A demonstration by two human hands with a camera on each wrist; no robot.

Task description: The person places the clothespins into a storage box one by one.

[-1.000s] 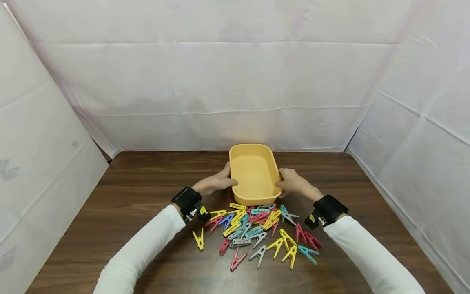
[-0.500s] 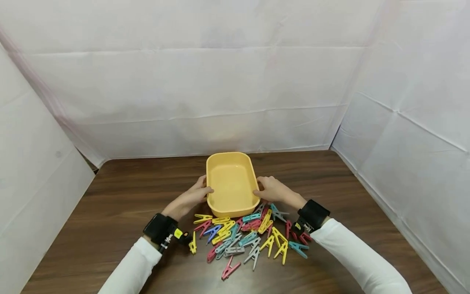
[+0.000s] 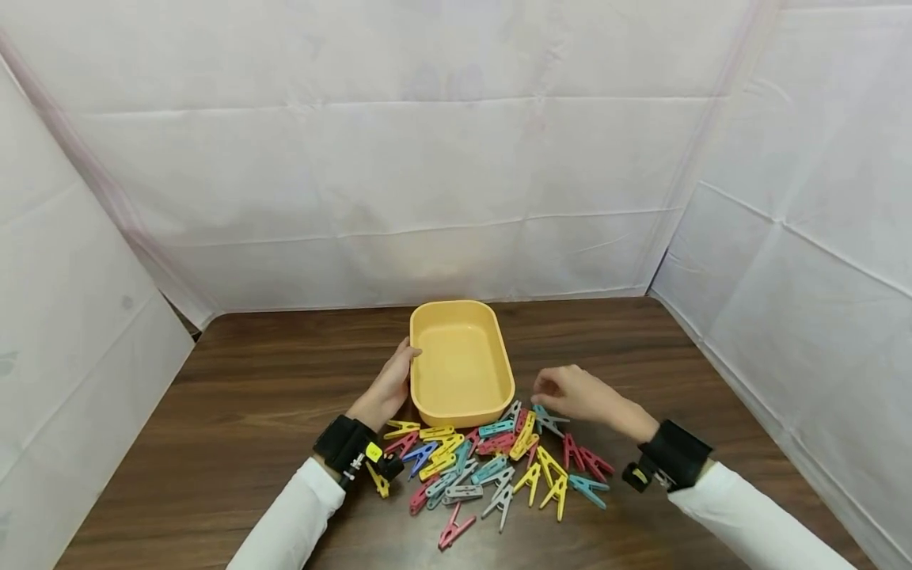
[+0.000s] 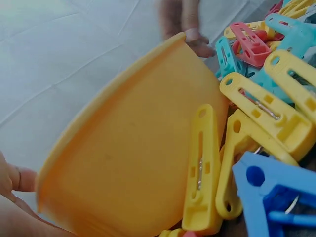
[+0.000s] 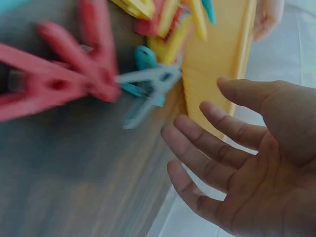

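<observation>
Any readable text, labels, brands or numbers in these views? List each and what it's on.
None readable.
Yellow tag on the left wrist strap: dark marks, too small to read.
Yellow tub, clothespins, white sheets: no print visible.
Right wrist view: blurred, no text seen.

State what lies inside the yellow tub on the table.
Nothing shows inside the yellow tub; its visible floor is bare. The clothespins lie on the table in front of it. The near wall hides a strip of floor.

From my feed I see white long sleeves (image 3: pixel 755 518) and a black strap (image 3: pixel 344 443) with a yellow tag behind each hand's fingers.
</observation>
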